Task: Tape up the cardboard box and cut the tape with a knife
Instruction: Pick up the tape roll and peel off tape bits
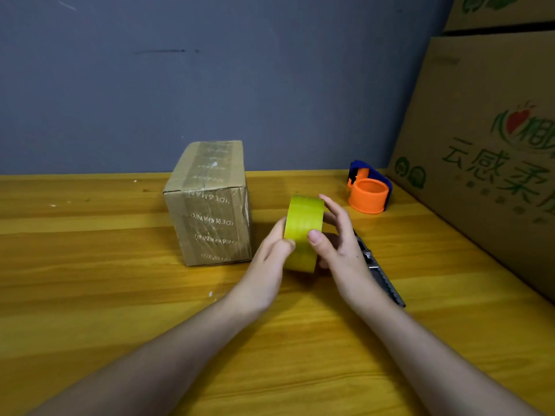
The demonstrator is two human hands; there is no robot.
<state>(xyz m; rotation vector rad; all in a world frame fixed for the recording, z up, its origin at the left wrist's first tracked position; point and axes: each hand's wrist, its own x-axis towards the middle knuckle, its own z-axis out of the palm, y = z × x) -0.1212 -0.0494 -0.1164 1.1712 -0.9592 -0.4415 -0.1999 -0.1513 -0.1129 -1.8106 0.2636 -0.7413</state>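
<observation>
Holding the tape roll (303, 232) upright above the tabletop (90, 280), both hands pinch it: left hand (270, 259) grip at its near edge, probably seeking the tape end, right hand (339, 247) steadying. Box (210, 205) stands just left; knife (381, 271) lies right, within reach.

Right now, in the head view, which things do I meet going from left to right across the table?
cardboard box → left hand → yellow tape roll → right hand → orange tape dispenser → big printed carton
</observation>
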